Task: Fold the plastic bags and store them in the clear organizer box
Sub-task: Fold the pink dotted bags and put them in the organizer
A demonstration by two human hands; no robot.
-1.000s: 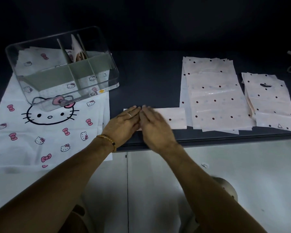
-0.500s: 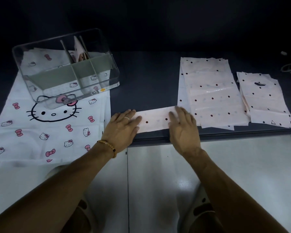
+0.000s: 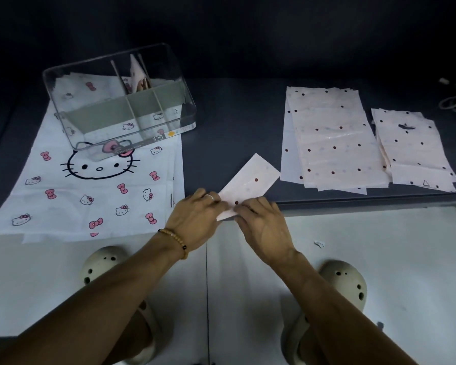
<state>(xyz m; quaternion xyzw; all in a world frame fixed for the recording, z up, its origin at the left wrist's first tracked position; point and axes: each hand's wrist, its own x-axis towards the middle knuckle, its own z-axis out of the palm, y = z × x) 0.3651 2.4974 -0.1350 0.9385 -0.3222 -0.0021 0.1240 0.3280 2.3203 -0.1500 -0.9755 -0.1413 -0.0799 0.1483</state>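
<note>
Folded bag strip point(image 3: 249, 184): pale pink, dark dots, angled up-right from hands. Left hand point(image 3: 195, 222) and right hand point(image 3: 265, 225) both pinched its near end.

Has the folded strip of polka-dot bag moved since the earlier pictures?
Yes. The folded strip lay parallel to the table edge; now it is turned diagonal, its far end pointing toward the polka-dot pile, with both hands at its near end.

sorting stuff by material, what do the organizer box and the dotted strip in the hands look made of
Organizer box: clear hard plastic, probably acrylic; the printed bag beneath shows through its glossy walls.
Dotted strip: thin pale pink plastic film, faintly shiny, lying flat in a creased fold. Both hands, left hand and right hand, pinch it.
</note>
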